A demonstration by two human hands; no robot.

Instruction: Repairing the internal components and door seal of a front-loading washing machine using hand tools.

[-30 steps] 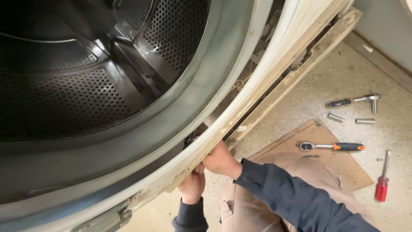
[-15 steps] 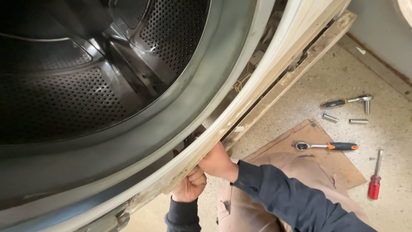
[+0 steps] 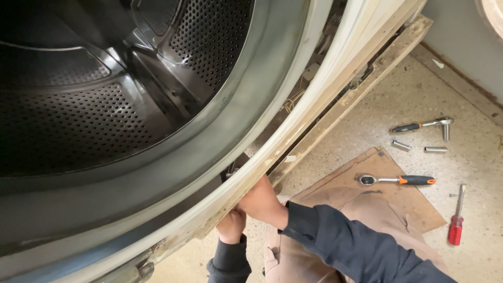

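Both hands are at the lower edge of the cream-white, grimy curved front panel (image 3: 293, 152) of a washing machine, which runs diagonally across the view from lower left to upper right. The right hand (image 3: 263, 202), on a dark navy sleeve (image 3: 356, 246), is pressed up against the underside of that panel edge; its fingers pass behind the rim and are hidden, so whether they are clamped on anything cannot be told. The left hand (image 3: 230, 226), in a dark cuff, sits just below and to the left of the right hand, touching it, with its fingers curled toward the same edge; its grip cannot be told either. The panel edge thus lies directly above and against both hands.

Behind the panel lies the grey metal drum rim (image 3: 225, 126), and inside it the dark perforated steel drum (image 3: 105, 105) with a raised paddle.

On the speckled beige floor (image 3: 367, 110), a flat brown cardboard sheet (image 3: 387, 202) lies to the right of the hands. On it rests a ratchet wrench with an orange-and-black handle (image 3: 398, 180). Beyond it, well apart from the hands, lie a second dark-handled ratchet wrench (image 3: 422, 125) and two small silver sockets (image 3: 402, 145). A red-handled screwdriver (image 3: 456, 222) lies near the right edge of the view.
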